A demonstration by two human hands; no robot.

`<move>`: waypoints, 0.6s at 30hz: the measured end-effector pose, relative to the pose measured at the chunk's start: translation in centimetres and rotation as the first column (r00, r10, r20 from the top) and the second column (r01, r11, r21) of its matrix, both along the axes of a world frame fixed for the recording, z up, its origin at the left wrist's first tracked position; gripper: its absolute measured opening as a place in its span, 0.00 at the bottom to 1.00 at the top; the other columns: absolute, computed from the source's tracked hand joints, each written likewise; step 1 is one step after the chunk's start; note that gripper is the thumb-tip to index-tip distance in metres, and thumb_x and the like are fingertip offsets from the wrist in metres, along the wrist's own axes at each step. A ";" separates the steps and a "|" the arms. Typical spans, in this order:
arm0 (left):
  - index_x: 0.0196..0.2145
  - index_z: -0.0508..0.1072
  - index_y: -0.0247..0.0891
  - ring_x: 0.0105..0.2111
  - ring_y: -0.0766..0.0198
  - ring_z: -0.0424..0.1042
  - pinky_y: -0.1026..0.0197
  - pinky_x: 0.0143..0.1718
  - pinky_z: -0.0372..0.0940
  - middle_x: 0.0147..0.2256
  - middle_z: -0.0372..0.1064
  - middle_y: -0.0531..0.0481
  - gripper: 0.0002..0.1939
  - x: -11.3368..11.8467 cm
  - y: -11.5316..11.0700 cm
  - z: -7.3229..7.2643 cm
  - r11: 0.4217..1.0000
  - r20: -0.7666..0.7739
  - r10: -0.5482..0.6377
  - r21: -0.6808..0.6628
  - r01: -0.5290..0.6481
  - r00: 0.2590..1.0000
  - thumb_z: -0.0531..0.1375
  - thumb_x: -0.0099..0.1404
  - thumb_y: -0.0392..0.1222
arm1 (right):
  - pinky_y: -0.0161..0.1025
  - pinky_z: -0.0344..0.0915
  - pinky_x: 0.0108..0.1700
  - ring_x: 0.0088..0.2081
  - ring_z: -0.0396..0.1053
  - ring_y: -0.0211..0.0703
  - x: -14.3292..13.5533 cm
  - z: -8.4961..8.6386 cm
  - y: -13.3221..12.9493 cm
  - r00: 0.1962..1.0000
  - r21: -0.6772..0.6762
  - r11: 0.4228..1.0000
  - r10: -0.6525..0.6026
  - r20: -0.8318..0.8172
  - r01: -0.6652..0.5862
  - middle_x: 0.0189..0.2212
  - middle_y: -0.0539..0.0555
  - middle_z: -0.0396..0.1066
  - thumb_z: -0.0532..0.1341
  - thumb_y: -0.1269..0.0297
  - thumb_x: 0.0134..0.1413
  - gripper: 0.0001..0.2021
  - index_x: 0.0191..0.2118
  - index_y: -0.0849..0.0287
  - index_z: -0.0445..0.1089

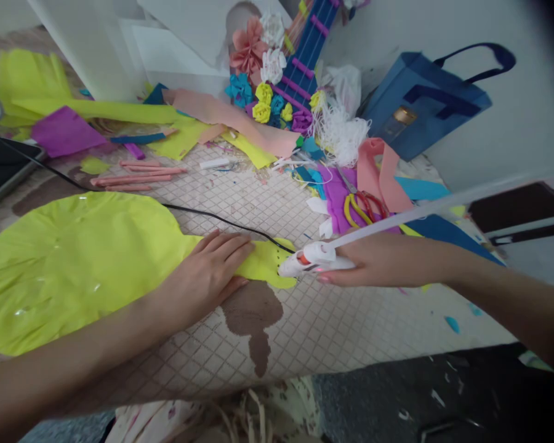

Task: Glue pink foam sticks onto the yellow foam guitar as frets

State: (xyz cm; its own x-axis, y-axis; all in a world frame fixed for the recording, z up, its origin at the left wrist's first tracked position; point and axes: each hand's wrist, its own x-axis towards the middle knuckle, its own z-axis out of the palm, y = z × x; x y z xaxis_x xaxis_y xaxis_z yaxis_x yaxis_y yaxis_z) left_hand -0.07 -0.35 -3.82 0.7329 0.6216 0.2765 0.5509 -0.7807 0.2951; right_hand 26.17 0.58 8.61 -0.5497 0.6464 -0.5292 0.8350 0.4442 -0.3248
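From the head view, we're looking down on a pale table (194,354), and both hands are busy. Our left hand (216,261) lies flat, palm down and fingers stretched out together, across the narrow neck of the yellow shape (96,246) — no grasp there, just a spread hand resting on top. That shape sprawls over the left and middle of the table, its round, wrinkled body to the left and its small end to the right, where a column of dark dots (278,258) runs. And here's our right hand (378,261), wrapped around the white glue gun (311,258), nozzle right at those dots; whether the tip touches, we can't tell. A long glue stick (410,212) juts from the back of the gun, and a black cord (212,215) trails left, passing over the shape's edge. Beyond the right hand we spot scissors (372,202) on purple paper (335,212); farther back, a blue bag (415,117). Over on the left — pink rolls (138,178), lying just behind the yellow shape.
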 end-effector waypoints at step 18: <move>0.57 0.57 0.35 0.54 0.51 0.62 0.43 0.57 0.53 0.54 0.62 0.39 0.25 -1.6 0.4 2.0 1.000 -0.145 -0.027 -0.019 0.024 0.989 0.56 0.63 0.35 | 0.32 0.57 0.23 0.17 0.62 0.31 3.9 2.7 7.4 0.744 0.312 0.743 -0.356 -0.565 0.592 0.14 0.47 0.62 0.57 0.57 0.58 0.18 0.20 0.60 0.61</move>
State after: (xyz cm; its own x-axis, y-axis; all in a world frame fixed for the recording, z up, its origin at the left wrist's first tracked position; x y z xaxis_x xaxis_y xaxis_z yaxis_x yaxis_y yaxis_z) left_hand -1.62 0.05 -1.79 0.7802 0.6058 0.1559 0.5686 -0.7907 0.2267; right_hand 30.06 7.93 11.32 -0.1900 0.9758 0.1079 0.7840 0.2170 -0.5816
